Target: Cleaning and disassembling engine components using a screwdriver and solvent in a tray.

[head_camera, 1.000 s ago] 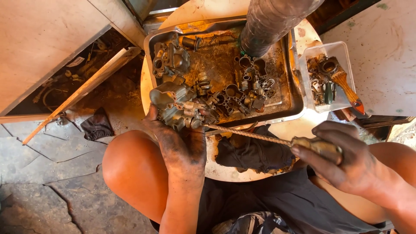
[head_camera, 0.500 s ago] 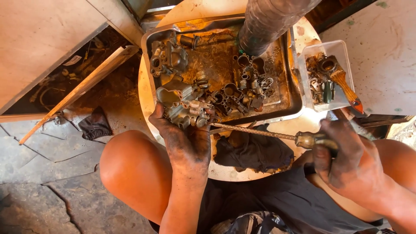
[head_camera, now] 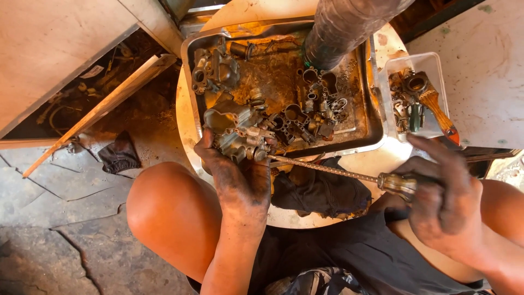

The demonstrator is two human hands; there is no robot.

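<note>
We are bracing a grimy carburettor body (head_camera: 240,136) with our left hand (head_camera: 237,175), pressing it down against the near edge of the metal tray (head_camera: 191,82) so that it is not turning under the tool. The fingers are wrapping up over its near side and are clamped on the casting, thumb on the left, the rest closing round towards the right.

Our right hand (head_camera: 442,202) is gripping the handle of a long screwdriver (head_camera: 349,175), the fingers folded tight about it except the forefinger, which is sticking out straight (it looks lifted clear of the handle). We are holding the shaft nearly level and pointing it leftward, so its tip is meeting the right side of the carburettor body, just beside our left fingers; whether the tip is seated in a screw head we cannot tell.

The tray is sitting on a round tabletop (head_camera: 185,120) between our knees, and it is keeping the loose small metal parts (head_camera: 311,114) together behind the piece in hand. A dark rag (head_camera: 322,191) is lying under the shaft, touching the tabletop. To the right a clear plastic tub (head_camera: 431,65) is holding more small parts and a brush with a wooden handle (head_camera: 436,106).
</note>
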